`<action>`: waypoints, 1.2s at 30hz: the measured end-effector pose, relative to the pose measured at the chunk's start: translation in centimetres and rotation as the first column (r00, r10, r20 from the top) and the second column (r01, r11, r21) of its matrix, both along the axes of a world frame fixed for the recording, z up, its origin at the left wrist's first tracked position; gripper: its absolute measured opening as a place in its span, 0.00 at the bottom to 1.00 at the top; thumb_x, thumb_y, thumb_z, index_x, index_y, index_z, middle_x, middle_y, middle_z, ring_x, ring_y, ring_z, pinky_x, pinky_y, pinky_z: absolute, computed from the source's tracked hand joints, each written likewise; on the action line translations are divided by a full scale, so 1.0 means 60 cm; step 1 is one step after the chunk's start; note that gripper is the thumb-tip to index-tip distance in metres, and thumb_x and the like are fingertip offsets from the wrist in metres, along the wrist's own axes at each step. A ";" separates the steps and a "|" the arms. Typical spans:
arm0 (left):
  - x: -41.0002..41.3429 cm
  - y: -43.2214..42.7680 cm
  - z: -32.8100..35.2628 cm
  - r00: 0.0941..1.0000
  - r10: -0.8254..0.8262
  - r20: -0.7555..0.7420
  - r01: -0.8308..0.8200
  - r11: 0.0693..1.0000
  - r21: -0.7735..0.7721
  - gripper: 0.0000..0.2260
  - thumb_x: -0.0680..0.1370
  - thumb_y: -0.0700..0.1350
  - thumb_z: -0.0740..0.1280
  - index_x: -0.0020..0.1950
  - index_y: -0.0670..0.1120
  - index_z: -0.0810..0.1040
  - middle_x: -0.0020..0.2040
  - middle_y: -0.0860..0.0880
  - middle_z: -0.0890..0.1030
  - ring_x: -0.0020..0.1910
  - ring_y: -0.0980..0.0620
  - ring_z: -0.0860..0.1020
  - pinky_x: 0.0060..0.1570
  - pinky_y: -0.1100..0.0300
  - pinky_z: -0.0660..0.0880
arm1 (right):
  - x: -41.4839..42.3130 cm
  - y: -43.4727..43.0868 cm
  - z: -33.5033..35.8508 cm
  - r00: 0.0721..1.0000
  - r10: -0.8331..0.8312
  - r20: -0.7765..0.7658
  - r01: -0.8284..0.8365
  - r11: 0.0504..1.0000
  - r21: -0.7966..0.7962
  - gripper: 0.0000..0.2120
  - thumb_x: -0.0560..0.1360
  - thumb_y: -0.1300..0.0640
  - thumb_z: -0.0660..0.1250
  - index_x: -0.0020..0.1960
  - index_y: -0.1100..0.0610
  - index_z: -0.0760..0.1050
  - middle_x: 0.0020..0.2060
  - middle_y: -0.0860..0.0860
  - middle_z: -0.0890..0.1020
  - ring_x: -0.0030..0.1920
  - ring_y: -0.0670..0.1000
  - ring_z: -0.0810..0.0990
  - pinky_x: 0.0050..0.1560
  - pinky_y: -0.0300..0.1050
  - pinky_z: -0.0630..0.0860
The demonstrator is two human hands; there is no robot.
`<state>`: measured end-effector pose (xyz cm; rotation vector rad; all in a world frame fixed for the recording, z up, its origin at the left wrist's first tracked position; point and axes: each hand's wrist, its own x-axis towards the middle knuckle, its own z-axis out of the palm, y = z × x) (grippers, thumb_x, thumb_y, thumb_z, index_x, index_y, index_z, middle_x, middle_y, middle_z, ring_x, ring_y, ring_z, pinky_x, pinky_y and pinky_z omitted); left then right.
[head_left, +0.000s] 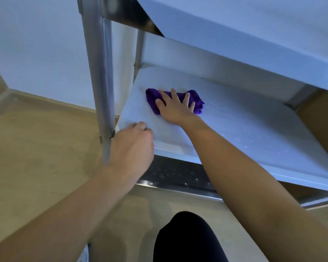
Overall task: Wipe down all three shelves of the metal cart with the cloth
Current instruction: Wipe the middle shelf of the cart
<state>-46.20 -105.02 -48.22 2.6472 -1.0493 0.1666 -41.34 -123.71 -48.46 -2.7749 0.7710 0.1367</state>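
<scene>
One purple cloth [151, 100] on middle shelf [244, 127], right hand [175, 108] flat on it; left hand [133, 146] curled at shelf corner, grasp unclear.

Tally of what is in view, kind by kind.
Hands, two: left hand [133, 146], right hand [175, 107]. Cloth [151, 100], one, purple. Shelves, three: top shelf [244, 31], middle shelf [244, 129], bottom shelf [178, 174], the last showing only as a dark strip. Upright posts at the left end, two: near post [100, 76], far post [140, 48]. Knee [186, 241] in dark fabric, one. Posts at the right end are too hidden to count.
</scene>
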 end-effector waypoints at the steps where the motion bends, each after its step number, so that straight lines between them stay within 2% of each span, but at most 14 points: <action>1: -0.002 -0.006 0.002 1.000 0.012 0.007 -0.012 0.999 0.038 0.11 0.77 0.41 0.60 0.57 0.46 0.78 0.58 0.51 0.76 0.55 0.50 0.75 0.42 0.56 0.72 | 0.018 -0.008 0.002 1.000 -0.007 0.001 0.007 1.000 0.005 0.25 0.80 0.39 0.44 0.76 0.35 0.45 0.78 0.45 0.44 0.75 0.67 0.36 0.72 0.69 0.37; 2: -0.001 -0.011 0.000 1.000 0.011 0.013 -0.012 0.998 0.065 0.12 0.77 0.40 0.60 0.58 0.45 0.77 0.59 0.50 0.75 0.56 0.49 0.74 0.44 0.57 0.70 | 0.032 -0.016 0.005 1.000 -0.010 -0.001 0.010 1.000 0.008 0.25 0.80 0.39 0.44 0.76 0.35 0.45 0.78 0.44 0.44 0.75 0.67 0.36 0.72 0.69 0.37; 5: 0.013 -0.008 -0.013 0.999 -0.044 0.012 0.043 0.997 0.071 0.16 0.78 0.40 0.58 0.67 0.43 0.71 0.67 0.48 0.69 0.63 0.47 0.68 0.60 0.56 0.67 | 0.038 -0.019 0.002 1.000 0.001 0.008 -0.001 1.000 -0.007 0.25 0.80 0.39 0.44 0.76 0.36 0.44 0.78 0.44 0.45 0.75 0.66 0.37 0.72 0.67 0.38; 6: 0.017 -0.005 -0.014 0.998 -0.055 -0.003 0.055 0.996 0.065 0.17 0.79 0.41 0.57 0.68 0.43 0.70 0.68 0.48 0.68 0.65 0.47 0.67 0.63 0.56 0.65 | 0.027 -0.015 -0.001 1.000 0.013 0.020 -0.013 1.000 -0.019 0.25 0.80 0.40 0.44 0.76 0.37 0.44 0.78 0.44 0.45 0.76 0.66 0.37 0.73 0.67 0.38; 11: 0.019 0.003 -0.008 0.995 -0.092 -0.043 0.094 0.993 0.065 0.18 0.80 0.43 0.55 0.70 0.44 0.68 0.72 0.49 0.65 0.69 0.47 0.64 0.63 0.55 0.65 | -0.053 0.016 -0.005 0.996 0.087 0.010 -0.086 0.995 -0.046 0.25 0.80 0.39 0.44 0.76 0.37 0.44 0.78 0.43 0.44 0.76 0.65 0.36 0.74 0.65 0.39; 15: 0.014 0.005 -0.015 0.996 -0.081 -0.024 0.082 0.996 0.043 0.19 0.78 0.44 0.57 0.68 0.43 0.72 0.70 0.46 0.69 0.68 0.44 0.68 0.63 0.50 0.67 | -0.079 0.033 -0.005 0.998 0.060 0.013 -0.059 0.996 -0.070 0.24 0.80 0.38 0.44 0.76 0.35 0.44 0.78 0.42 0.44 0.76 0.63 0.36 0.74 0.65 0.39; 18: 0.012 0.000 -0.031 0.997 -0.072 -0.004 0.073 0.997 0.005 0.20 0.76 0.42 0.57 0.67 0.40 0.74 0.66 0.43 0.74 0.67 0.40 0.70 0.64 0.45 0.68 | -0.053 0.032 -0.010 0.999 0.022 0.044 -0.018 0.996 -0.090 0.24 0.80 0.39 0.44 0.75 0.35 0.45 0.78 0.43 0.46 0.76 0.65 0.37 0.73 0.67 0.39; 21: 0.019 -0.005 -0.032 0.997 -0.080 -0.006 0.080 0.997 -0.010 0.20 0.77 0.42 0.57 0.67 0.41 0.73 0.68 0.43 0.73 0.68 0.40 0.69 0.67 0.45 0.67 | 0.011 0.006 -0.011 0.998 -0.032 0.057 0.036 0.997 -0.061 0.24 0.80 0.39 0.44 0.75 0.35 0.46 0.78 0.44 0.46 0.75 0.67 0.38 0.72 0.69 0.39; 27: 0.033 -0.012 -0.041 0.997 -0.073 0.010 0.073 0.997 -0.024 0.20 0.76 0.43 0.56 0.67 0.42 0.73 0.69 0.44 0.73 0.69 0.40 0.69 0.68 0.46 0.66 | 0.125 -0.034 0.007 0.998 -0.057 -0.026 0.057 0.998 0.022 0.25 0.80 0.41 0.43 0.76 0.36 0.43 0.78 0.43 0.43 0.75 0.66 0.36 0.72 0.69 0.38; 30: 0.028 -0.014 -0.038 0.998 -0.063 -0.004 0.063 0.998 -0.018 0.19 0.77 0.42 0.59 0.68 0.41 0.73 0.70 0.43 0.72 0.70 0.39 0.68 0.68 0.45 0.64 | 0.093 -0.020 0.006 1.000 -0.022 -0.007 0.022 1.000 0.010 0.25 0.80 0.41 0.44 0.76 0.37 0.43 0.78 0.43 0.44 0.76 0.66 0.37 0.72 0.68 0.39; 33: 0.028 -0.017 -0.034 0.997 -0.080 -0.012 0.080 0.997 -0.002 0.20 0.79 0.43 0.57 0.72 0.42 0.68 0.74 0.44 0.67 0.73 0.40 0.63 0.71 0.46 0.60 | 0.020 0.006 0.003 0.999 0.043 -0.002 -0.043 0.999 -0.030 0.25 0.81 0.41 0.45 0.77 0.38 0.44 0.78 0.44 0.45 0.75 0.67 0.38 0.72 0.68 0.41; 36: 0.030 -0.014 -0.030 0.998 -0.068 -0.003 0.068 0.998 -0.004 0.20 0.79 0.44 0.58 0.70 0.42 0.71 0.72 0.45 0.70 0.72 0.41 0.65 0.70 0.47 0.63 | -0.036 0.029 -0.003 0.998 0.064 -0.011 -0.064 0.996 -0.054 0.24 0.81 0.40 0.44 0.76 0.37 0.44 0.78 0.43 0.44 0.76 0.66 0.37 0.72 0.67 0.41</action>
